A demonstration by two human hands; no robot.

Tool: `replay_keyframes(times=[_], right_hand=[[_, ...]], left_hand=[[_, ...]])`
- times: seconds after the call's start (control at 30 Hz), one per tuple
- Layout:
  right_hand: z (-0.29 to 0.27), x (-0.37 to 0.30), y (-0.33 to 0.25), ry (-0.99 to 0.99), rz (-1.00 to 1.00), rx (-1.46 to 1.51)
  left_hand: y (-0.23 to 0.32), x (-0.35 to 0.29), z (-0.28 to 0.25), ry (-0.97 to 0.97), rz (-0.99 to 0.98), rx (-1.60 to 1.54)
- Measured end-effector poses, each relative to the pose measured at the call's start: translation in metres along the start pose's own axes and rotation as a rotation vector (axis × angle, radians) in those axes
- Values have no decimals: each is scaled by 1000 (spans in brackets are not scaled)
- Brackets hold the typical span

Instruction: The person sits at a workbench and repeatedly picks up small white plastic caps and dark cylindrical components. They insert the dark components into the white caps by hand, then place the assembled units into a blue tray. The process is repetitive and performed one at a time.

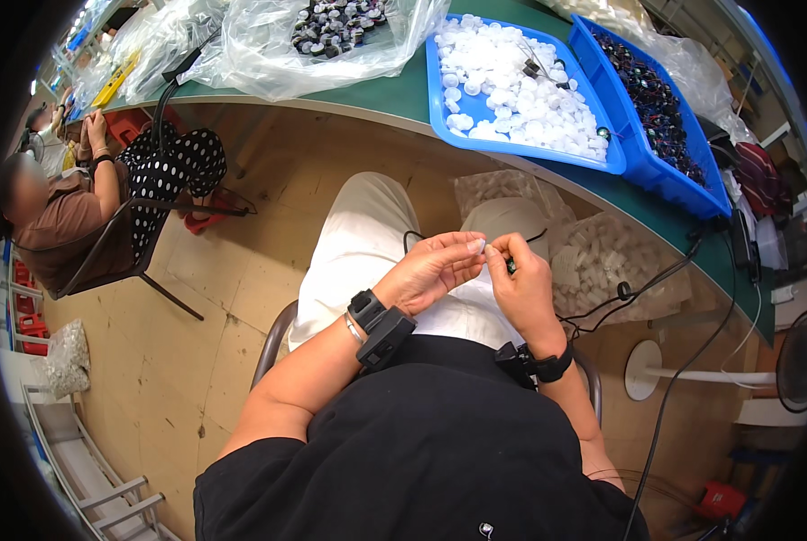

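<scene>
My left hand (pixel 428 270) and my right hand (pixel 522 281) meet above my lap, their fingertips almost touching. Between the left thumb and fingers is a small whitish translucent piece (pixel 478 246), partly covered by the fingertips. The right fingers are curled in a pinch around a small dark and green part (pixel 511 266), mostly hidden by the hand. Ahead on the table, a shallow blue tray (pixel 436 90) holds many small white translucent caps (pixel 502 81). Beside it on the right, a deeper blue bin (pixel 660 149) contains dark small parts with wires (pixel 642 95).
A plastic bag (pixel 250 54) with dark-and-white parts lies on the green table (pixel 412 86). Bags of white pieces (pixel 602 270) rest under the table edge. Black cables (pixel 683 361) hang at right near a white fan (pixel 660 371). Another person (pixel 83 212) sits at left.
</scene>
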State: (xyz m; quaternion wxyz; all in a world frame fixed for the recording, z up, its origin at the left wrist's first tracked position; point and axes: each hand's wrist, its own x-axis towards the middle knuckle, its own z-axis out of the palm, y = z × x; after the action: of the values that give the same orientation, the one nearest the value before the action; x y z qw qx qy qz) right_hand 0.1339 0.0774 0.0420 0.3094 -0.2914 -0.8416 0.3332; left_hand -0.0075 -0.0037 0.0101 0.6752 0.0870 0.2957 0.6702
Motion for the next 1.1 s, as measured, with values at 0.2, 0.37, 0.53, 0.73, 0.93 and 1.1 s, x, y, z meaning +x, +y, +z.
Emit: replay_keyframes(times=[0.2, 0.37, 0.53, 0.73, 0.93, 1.1], right_hand=[[-2, 2, 0, -59, -5, 72], [-7, 1, 0, -142, -18, -1], [-6, -1, 5, -155, -29, 16], [-6, 0, 0, -136, 95, 166], [-8, 3, 1, -57, 74, 123], [-5, 3, 1, -15, 51, 105]], left_hand=[[-1, -1, 2, 41, 49, 77], [0, 1, -5, 60, 50, 8], [0, 0, -4, 71, 22, 7], [0, 0, -3, 68, -6, 8], [0, -1, -2, 52, -39, 28], [-2, -1, -1, 15, -61, -44]])
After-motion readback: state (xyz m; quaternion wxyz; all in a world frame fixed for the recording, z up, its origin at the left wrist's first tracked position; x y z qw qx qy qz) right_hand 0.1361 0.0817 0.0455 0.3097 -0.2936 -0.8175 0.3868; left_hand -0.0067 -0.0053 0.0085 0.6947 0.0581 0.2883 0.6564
